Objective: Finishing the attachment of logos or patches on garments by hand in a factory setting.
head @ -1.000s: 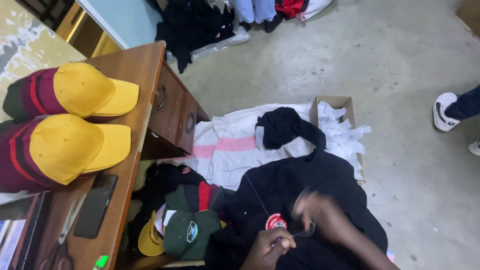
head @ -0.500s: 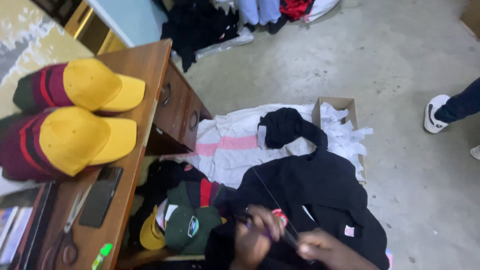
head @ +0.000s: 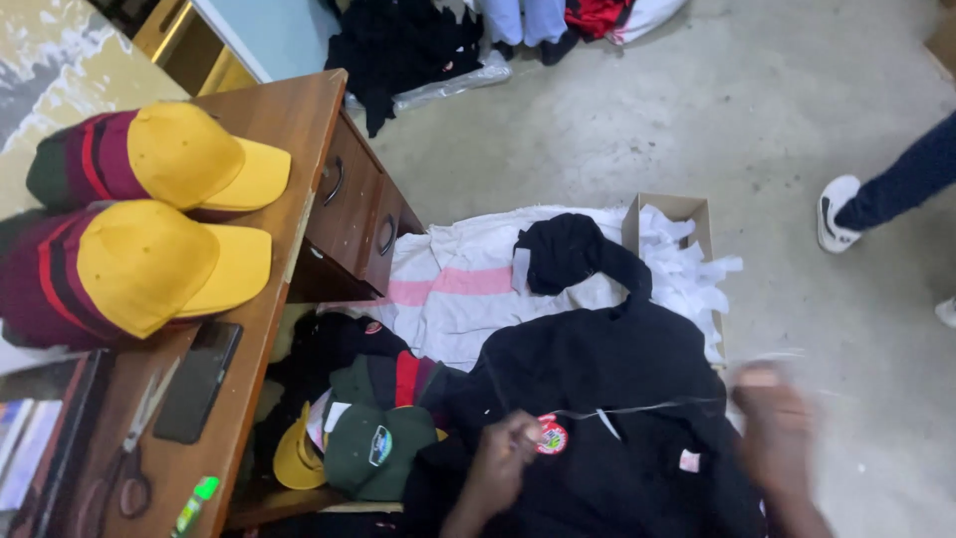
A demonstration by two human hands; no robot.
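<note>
A: What is taking up most of the view?

B: A grey concrete floor [head: 637,130] is filling the upper half, and a wooden desk [head: 289,120] with two drawers is running down the left side.

A: And what is lying on that floor?

B: A white cloth with a pink stripe [head: 448,289] is spreading out beside the desk's drawer side. A black garment [head: 617,369] is lying over its near edge, reaching down to the bottom of the view.

A: What is sitting on the desk?

B: Two yellow-fronted caps [head: 149,249] are resting toward its left edge, one behind the other. A dark phone [head: 197,381] and scissors [head: 134,438] are lying near the desk's front right edge.

A: Where are the hands?

B: They are well apart. The left hand [head: 503,453] is pinching down on the black garment just beside a small round red badge [head: 551,435]. The right hand [head: 772,418] is blurring, raised off to the right, over the garment's right edge.

A: Is anything running between them?

B: A thin pale thread [head: 637,408] is stretching from the badge toward the right hand. Whether its fingers are gripping the thread, I cannot tell.

A: Anything smaller nearby?

B: A green cap [head: 373,448] is lying by the garment's left edge, under the desk's corner. Another person's white shoe [head: 836,211] is showing at the right edge of the floor.
</note>
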